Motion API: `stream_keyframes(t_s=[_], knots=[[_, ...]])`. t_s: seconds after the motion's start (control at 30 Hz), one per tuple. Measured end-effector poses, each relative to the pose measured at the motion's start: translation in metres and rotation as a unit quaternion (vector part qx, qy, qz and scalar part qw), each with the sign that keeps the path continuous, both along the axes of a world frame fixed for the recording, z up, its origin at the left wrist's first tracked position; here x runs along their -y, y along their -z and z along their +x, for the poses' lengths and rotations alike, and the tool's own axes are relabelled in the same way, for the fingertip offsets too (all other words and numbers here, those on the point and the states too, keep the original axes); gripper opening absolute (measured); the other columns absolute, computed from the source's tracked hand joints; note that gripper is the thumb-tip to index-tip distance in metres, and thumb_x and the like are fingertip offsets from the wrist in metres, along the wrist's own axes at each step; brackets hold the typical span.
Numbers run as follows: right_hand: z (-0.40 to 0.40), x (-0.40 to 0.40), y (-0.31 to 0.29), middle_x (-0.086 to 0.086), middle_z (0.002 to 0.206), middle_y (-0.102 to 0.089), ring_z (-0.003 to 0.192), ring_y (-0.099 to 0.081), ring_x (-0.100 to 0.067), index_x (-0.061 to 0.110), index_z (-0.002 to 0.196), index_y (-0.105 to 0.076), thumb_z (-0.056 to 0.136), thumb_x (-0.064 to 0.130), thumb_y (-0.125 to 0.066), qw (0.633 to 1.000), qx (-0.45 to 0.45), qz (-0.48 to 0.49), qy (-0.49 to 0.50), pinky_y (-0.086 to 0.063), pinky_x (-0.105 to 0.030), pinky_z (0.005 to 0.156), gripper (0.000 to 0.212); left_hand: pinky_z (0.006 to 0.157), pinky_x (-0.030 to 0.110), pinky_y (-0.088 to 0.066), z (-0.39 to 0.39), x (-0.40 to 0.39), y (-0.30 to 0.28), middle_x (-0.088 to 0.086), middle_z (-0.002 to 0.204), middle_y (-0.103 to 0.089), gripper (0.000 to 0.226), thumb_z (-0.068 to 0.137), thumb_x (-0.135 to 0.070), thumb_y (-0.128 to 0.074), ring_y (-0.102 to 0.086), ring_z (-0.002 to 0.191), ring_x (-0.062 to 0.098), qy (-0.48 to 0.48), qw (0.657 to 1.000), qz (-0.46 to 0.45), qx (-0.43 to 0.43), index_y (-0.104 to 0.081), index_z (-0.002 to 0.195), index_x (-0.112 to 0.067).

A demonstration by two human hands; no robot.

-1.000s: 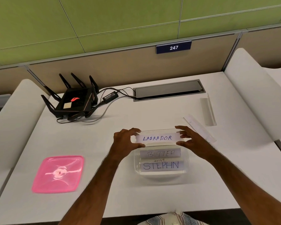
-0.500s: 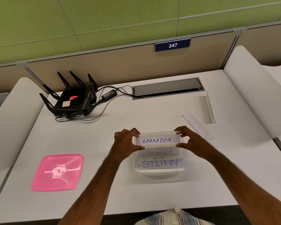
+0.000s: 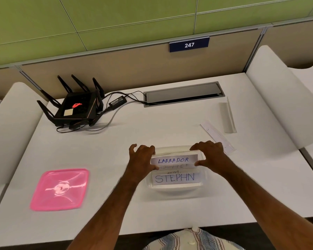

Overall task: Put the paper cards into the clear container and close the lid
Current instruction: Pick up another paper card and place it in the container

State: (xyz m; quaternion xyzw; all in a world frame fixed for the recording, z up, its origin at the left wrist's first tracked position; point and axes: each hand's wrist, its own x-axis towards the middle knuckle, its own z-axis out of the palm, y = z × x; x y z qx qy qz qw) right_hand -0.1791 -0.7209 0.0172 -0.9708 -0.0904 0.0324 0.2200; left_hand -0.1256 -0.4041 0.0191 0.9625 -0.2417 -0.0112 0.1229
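A clear container point(image 3: 175, 189) sits on the white desk in front of me. Inside it lies a card marked STEPHN point(image 3: 175, 178), with another card partly hidden behind it. I hold a folded card marked LABRADOR point(image 3: 173, 160) over the container's far half, low between its walls. My left hand point(image 3: 143, 157) pinches its left end and my right hand point(image 3: 210, 155) pinches its right end. The pink lid point(image 3: 60, 189) lies flat on the desk to the left, apart from the container.
A black router point(image 3: 76, 109) with antennas and cables stands at the back left. A grey cable hatch point(image 3: 183, 94) is set into the desk at the back. Two more folded white cards point(image 3: 217, 137) point(image 3: 227, 116) lie to the right of my right hand.
Both hands have lowered the LABRADOR card from above the container's far rim down into it, so it now covers most of the middle card.
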Motion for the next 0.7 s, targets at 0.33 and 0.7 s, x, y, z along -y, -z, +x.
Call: stream_keyframes(t_s=[0.33,0.7], knots=[[-0.001,-0.009,0.004,0.013,0.088,-0.066,0.085,-0.058,-0.019,0.026,0.101,-0.068,0.061,0.026,-0.094,0.997,0.059,-0.052,0.015,-0.02,-0.035,0.078,0.047,0.106,0.043,-0.019,0.0,0.006,0.003,-0.012,0.086,-0.066,0.051,0.06,-0.051,-0.089,-0.061,0.094,0.015,0.047,0.997,0.05,0.017,-0.061,0.091,-0.022],[0.004,-0.015,0.013,0.013,0.099,-0.074,0.092,-0.065,-0.016,0.033,0.107,-0.076,0.088,0.026,-0.074,0.985,0.002,-0.174,0.013,-0.022,-0.039,0.094,0.02,0.102,0.042,-0.014,0.007,0.016,0.002,-0.009,0.098,-0.072,0.028,0.09,-0.047,-0.065,-0.049,0.115,0.017,0.062,0.982,0.178,-0.018,-0.073,0.105,-0.025]])
